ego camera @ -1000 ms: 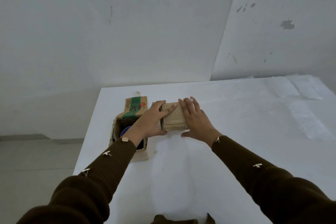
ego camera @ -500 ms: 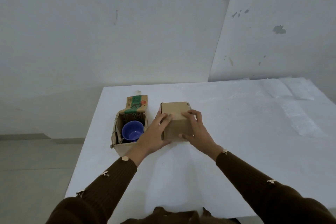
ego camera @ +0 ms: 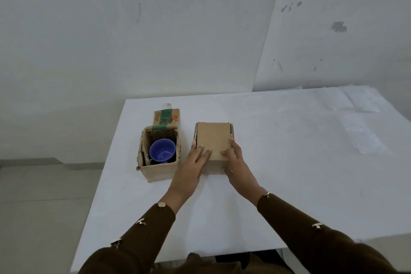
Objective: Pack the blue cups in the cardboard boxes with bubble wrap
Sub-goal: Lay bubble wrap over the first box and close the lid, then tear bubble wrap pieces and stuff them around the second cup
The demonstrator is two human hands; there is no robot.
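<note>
Now that your left arm has drawn back toward you, the open cardboard box [ego camera: 158, 171] near the left edge of the table [ego camera: 289, 196] is no longer covered as it was a second ago, and you can see the blue cup [ego camera: 162, 151] sitting upright inside it with no bubble wrap visible around it and its printed flap standing open at the back. I judge that this cup is not yet packed and is the one to deal with next. Just to the right, your left hand [ego camera: 193, 163] lies with straight fingers flat on the near part of the lid of the closed box [ego camera: 213, 135], thumb up along the left wall; it presses and grips nothing. A moment ago both hands lay further across that lid, and they have since slid back to its near edge, which suggests the flap is down and this box is about finished, though what is inside is hidden. That box stands just beside the open one, apart from it, further in from the left edge. Your right hand [ego camera: 236, 162] wraps the near right corner, fingers bent over the top and thumb against the front wall, so it appears to clasp the box lightly. Well apart, toward the right edge and far right corner, sheets of bubble wrap [ego camera: 360, 133] lie flat.
</note>
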